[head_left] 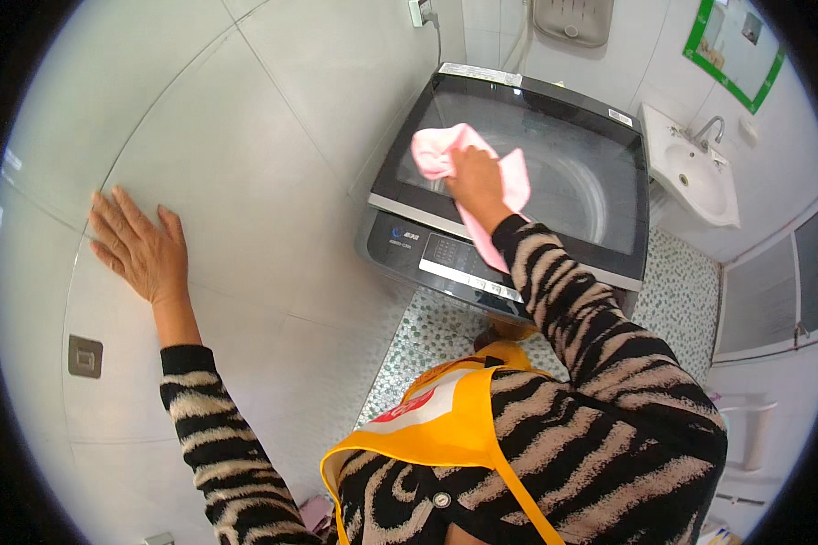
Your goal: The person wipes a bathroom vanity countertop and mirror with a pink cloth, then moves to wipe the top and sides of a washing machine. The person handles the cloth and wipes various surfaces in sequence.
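Note:
A pink cloth is bunched in my right hand, over the glass lid of a top-loading washing machine. One end of the cloth trails down across the control panel at the machine's front. Through the lid the round tub shows faintly. My left hand rests palm-down with spread fingers against the light tiled wall and holds nothing. The fingers of my right hand are partly hidden by the cloth.
Right of the machine hangs a white washbasin with a curved faucet. Above it is a green-framed mirror. A plug sits in a wall socket behind the machine. Green-and-white pebble-patterned flooring lies below.

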`<act>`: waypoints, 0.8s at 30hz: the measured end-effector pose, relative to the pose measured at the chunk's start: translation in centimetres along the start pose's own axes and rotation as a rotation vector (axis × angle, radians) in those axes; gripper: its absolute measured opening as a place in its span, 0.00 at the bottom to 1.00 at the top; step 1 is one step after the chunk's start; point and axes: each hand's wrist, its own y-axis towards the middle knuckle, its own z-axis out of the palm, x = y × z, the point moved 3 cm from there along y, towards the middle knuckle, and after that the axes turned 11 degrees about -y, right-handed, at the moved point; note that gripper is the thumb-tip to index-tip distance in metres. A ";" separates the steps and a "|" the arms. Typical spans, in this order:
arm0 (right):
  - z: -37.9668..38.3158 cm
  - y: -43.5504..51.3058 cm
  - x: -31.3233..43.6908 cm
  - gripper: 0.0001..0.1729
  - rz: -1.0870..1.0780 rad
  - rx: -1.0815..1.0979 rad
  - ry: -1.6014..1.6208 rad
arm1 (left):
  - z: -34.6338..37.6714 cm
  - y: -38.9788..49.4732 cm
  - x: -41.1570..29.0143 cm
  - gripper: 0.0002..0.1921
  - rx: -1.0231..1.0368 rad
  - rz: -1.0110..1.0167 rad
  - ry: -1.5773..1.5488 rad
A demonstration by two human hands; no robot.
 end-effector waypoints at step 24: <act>0.8 0.3 4.7 0.11 -0.148 -0.063 0.324 | 0.5 0.2 0.5 0.36 -0.321 0.177 -0.273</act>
